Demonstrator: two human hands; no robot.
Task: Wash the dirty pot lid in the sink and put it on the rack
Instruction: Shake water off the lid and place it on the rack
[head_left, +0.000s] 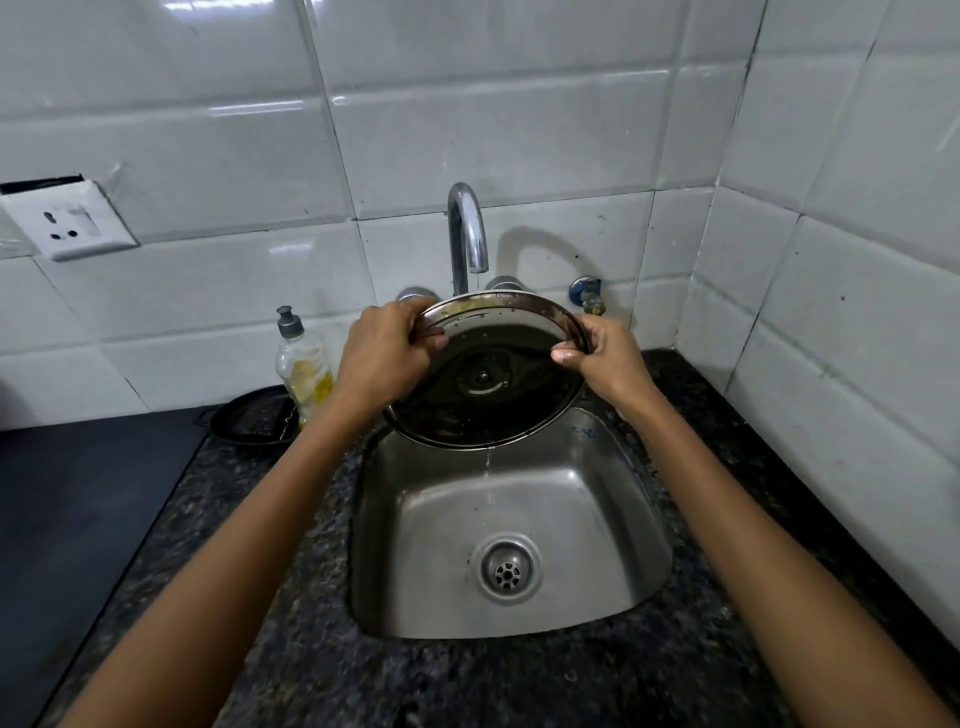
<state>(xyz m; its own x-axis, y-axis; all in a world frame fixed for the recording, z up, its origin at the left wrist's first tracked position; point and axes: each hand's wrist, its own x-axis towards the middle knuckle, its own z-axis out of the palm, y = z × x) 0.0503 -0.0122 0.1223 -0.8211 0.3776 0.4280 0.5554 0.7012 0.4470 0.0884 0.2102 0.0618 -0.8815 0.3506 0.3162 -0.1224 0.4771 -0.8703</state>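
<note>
Both forearms reach forward over the sink (613, 519). Left hand (384, 358) and right hand (605, 358) curl closed, thumbs inward, gripping above its far edge.
</note>
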